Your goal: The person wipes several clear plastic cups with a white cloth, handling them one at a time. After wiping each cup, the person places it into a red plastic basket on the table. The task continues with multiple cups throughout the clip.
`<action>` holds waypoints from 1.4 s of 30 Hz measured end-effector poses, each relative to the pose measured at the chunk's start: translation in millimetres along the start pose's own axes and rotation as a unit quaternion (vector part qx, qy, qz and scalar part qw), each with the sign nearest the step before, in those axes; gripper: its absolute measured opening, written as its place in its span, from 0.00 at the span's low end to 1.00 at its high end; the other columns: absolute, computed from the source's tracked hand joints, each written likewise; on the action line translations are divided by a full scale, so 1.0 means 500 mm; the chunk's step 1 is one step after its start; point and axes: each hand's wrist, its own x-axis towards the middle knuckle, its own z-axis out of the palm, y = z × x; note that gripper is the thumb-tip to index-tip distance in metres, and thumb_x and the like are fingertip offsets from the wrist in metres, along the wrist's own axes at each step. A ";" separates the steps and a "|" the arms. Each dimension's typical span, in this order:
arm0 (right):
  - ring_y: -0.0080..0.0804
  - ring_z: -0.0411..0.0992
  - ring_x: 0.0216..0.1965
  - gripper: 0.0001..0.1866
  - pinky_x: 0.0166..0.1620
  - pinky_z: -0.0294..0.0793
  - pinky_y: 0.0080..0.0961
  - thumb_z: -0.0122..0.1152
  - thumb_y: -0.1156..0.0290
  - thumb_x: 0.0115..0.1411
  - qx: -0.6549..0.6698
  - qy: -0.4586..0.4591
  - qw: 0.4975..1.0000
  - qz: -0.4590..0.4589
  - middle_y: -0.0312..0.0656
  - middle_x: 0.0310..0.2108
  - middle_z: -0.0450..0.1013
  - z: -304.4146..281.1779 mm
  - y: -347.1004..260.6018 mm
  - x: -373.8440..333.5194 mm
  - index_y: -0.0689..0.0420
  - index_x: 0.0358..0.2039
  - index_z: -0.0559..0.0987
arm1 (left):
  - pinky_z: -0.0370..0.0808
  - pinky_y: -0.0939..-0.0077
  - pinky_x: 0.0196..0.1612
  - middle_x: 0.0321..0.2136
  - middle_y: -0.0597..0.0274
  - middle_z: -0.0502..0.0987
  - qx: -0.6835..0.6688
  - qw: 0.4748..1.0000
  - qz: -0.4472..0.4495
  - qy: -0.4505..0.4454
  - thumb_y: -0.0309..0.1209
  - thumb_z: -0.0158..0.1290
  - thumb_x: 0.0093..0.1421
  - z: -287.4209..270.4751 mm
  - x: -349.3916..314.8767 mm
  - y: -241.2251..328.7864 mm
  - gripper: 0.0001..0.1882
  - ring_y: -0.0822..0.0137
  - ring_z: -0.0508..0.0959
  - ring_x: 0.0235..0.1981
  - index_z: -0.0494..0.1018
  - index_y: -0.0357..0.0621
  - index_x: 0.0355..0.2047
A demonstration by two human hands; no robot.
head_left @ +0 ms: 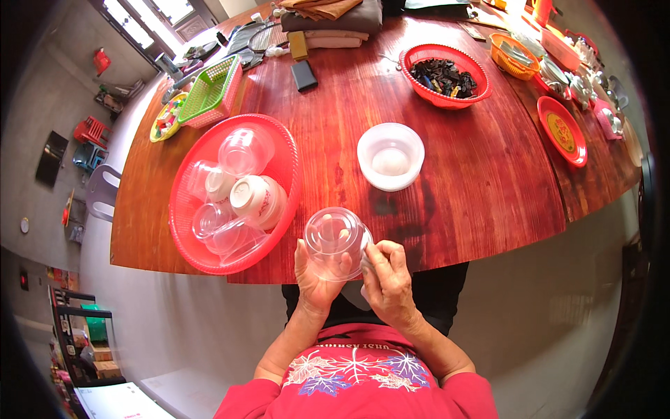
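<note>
My left hand (317,283) holds a clear plastic bowl (333,241) just off the table's front edge. The bowl is tipped with its base toward the table, and the fingers show through its wall. At the bowl's right rim, my right hand (387,283) pinches a thin white cloth (366,244) against it; whether it is fabric or tissue I cannot tell. Beyond the hands, a translucent white bowl (391,157) stands on the table. To the left, a red plastic basket (183,241) holds clear plastic bowls (246,152) and white patterned bowls (258,199).
The wooden table (481,174) bears a red basket of dark small items (447,77), a red plate (562,131), an orange basket (514,56), a green-and-pink basket (211,91), a black box (304,75) and folded cloths (331,17). A grey chair (105,192) stands left.
</note>
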 end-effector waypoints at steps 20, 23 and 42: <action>0.42 0.68 0.43 0.26 0.43 0.74 0.31 0.65 0.87 0.42 -0.041 -0.017 0.987 -0.157 0.46 0.47 0.67 0.020 0.001 -0.027 0.62 0.46 0.80 | 0.68 0.50 0.60 0.62 0.55 0.63 0.261 0.961 0.017 0.088 0.49 0.48 0.65 0.053 0.025 -0.052 0.29 0.53 0.65 0.62 0.60 0.51 0.62; 0.41 0.69 0.44 0.23 0.44 0.74 0.33 0.64 0.82 0.43 -0.092 -0.023 0.978 -0.187 0.45 0.45 0.69 0.013 -0.012 -0.013 0.62 0.44 0.80 | 0.69 0.51 0.59 0.62 0.52 0.62 0.329 0.939 0.033 0.099 0.51 0.42 0.68 0.059 0.021 -0.067 0.30 0.50 0.65 0.61 0.56 0.48 0.63; 0.39 0.71 0.38 0.10 0.40 0.74 0.31 0.62 0.82 0.51 0.068 -0.058 0.993 -0.083 0.42 0.35 0.70 -0.045 -0.044 0.113 0.61 0.36 0.80 | 0.72 0.77 0.53 0.50 0.56 0.73 0.675 0.737 0.027 -0.016 0.51 0.39 0.70 0.078 -0.003 -0.054 0.33 0.70 0.75 0.48 0.61 0.34 0.61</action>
